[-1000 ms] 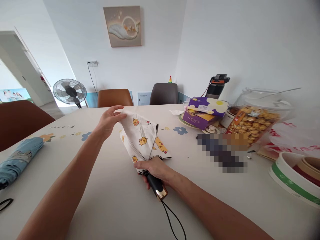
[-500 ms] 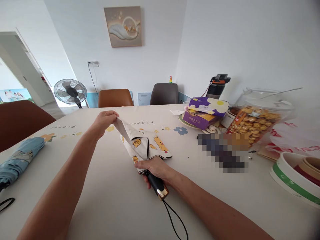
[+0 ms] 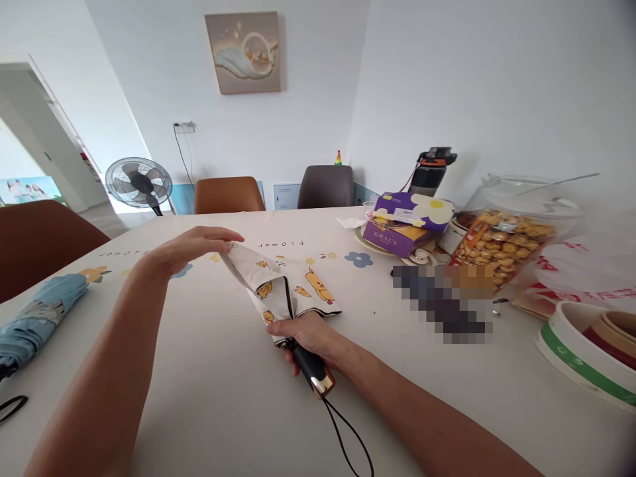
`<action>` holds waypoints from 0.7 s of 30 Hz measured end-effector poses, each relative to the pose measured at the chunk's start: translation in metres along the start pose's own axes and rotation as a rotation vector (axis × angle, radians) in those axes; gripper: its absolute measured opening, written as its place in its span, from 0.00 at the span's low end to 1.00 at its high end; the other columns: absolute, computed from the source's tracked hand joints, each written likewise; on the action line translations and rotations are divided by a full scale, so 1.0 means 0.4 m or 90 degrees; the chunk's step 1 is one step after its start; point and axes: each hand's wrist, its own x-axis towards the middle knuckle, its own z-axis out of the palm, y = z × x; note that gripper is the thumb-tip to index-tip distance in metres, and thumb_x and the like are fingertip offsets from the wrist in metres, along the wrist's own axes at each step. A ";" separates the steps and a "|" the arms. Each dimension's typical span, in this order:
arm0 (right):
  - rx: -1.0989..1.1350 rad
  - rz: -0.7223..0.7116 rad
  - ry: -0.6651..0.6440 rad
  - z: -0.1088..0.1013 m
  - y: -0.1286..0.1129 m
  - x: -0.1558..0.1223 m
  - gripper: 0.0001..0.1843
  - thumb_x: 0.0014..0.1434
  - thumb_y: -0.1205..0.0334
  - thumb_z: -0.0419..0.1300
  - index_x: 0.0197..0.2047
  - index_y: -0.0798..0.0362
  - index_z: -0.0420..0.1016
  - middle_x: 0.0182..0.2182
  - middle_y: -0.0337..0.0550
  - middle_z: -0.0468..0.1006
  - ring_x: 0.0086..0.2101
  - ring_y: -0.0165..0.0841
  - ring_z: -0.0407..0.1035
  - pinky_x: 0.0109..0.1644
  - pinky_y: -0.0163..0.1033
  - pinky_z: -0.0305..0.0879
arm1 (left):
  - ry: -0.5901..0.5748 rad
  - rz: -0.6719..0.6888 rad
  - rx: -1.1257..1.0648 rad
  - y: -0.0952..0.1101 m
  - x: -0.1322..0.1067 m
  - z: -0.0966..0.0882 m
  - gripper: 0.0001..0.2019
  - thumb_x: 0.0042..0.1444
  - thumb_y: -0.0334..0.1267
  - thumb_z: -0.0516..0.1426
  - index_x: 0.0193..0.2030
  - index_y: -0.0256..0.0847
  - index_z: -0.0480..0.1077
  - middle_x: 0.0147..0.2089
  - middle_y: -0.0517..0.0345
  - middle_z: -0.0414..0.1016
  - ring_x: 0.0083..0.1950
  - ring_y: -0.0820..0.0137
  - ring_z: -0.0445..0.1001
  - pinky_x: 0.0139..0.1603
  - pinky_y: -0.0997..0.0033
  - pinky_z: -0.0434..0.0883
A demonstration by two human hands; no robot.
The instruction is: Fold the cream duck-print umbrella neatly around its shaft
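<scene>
A folding umbrella with white canopy cloth and yellow chick prints lies at the middle of the table, its cloth partly loose and spread. My right hand is wrapped round the umbrella where the gathered cloth meets the black handle. The gold-tipped handle and a black wrist loop point towards me. My left hand is at the far left corner of the cloth, fingers stretched together over its edge, with the cloth pinched beneath them. The thumb of that hand is mostly hidden.
A folded blue umbrella lies at the left edge. On the right are purple boxes, a dark bottle, a clear snack jar, a plastic bag and tape rolls. Part of the table there is blurred out.
My left hand has moved left and flattened, drawing the cloth corner leftward and lower. A fold of the white cloth has opened out. My right hand keeps its hold.
</scene>
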 end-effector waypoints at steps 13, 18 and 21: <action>0.032 -0.023 -0.031 -0.009 -0.001 0.002 0.10 0.45 0.62 0.63 0.28 0.57 0.66 0.17 0.36 0.66 0.14 0.27 0.61 0.13 0.35 0.64 | -0.358 0.063 0.293 0.141 -0.057 0.153 0.24 0.41 0.52 0.57 0.47 0.50 0.69 0.51 0.56 0.70 0.50 0.59 0.68 0.39 0.68 0.67; 0.029 -0.022 -0.045 -0.014 -0.006 0.000 0.10 0.45 0.63 0.64 0.27 0.57 0.67 0.15 0.34 0.64 0.14 0.27 0.60 0.14 0.34 0.65 | -0.362 0.037 0.291 0.145 -0.072 0.167 0.21 0.38 0.50 0.58 0.40 0.46 0.68 0.45 0.55 0.71 0.40 0.63 0.69 0.28 0.72 0.63; 0.023 -0.028 -0.049 -0.016 -0.011 -0.001 0.09 0.45 0.64 0.65 0.27 0.57 0.67 0.14 0.34 0.64 0.15 0.25 0.60 0.15 0.30 0.63 | -0.381 0.028 0.281 0.155 -0.084 0.176 0.19 0.37 0.48 0.59 0.38 0.46 0.68 0.43 0.56 0.71 0.37 0.64 0.69 0.26 0.73 0.61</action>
